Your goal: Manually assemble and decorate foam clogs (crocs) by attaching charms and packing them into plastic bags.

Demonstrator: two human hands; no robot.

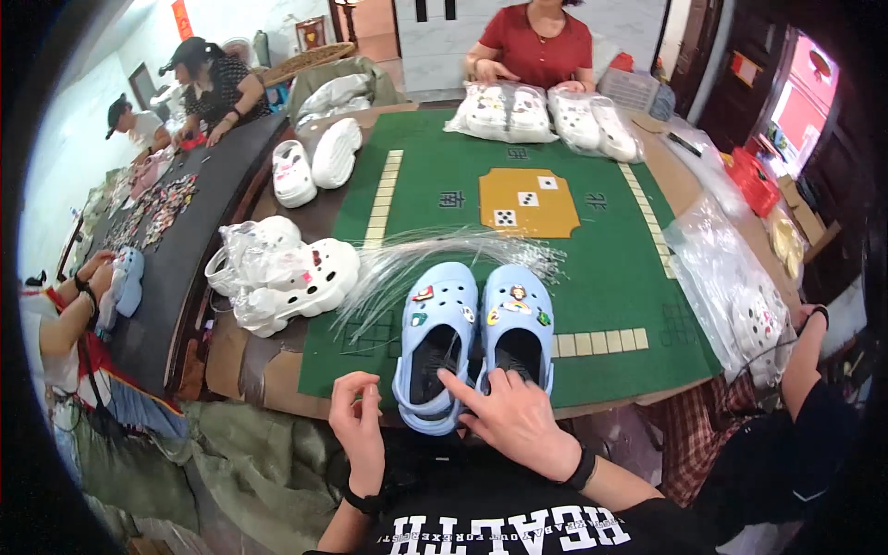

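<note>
A pair of light blue foam clogs stands side by side on the table's near edge, toes pointing away from me. Small colourful charms are fixed on both the left clog (449, 277) and the right clog (518, 279); their insides are dark. My right hand (523, 427) lies over the heel openings. Its index finger stretches into the left clog, while the other fingers reach the right one, their tips partly hidden. Just left of the pair, my left hand (358, 430) is raised with loosely bent fingers, nothing in it. Beyond the toes lies a bundle of thin clear plastic strands (444, 242).
White clogs (319, 277) partly in plastic lie left on the green mat (425, 176); another white pair (335, 153) stands behind. Bagged white clogs (507, 113) lie before a person in red (536, 42). Co-workers sit at a dark table (208, 222) and at my right.
</note>
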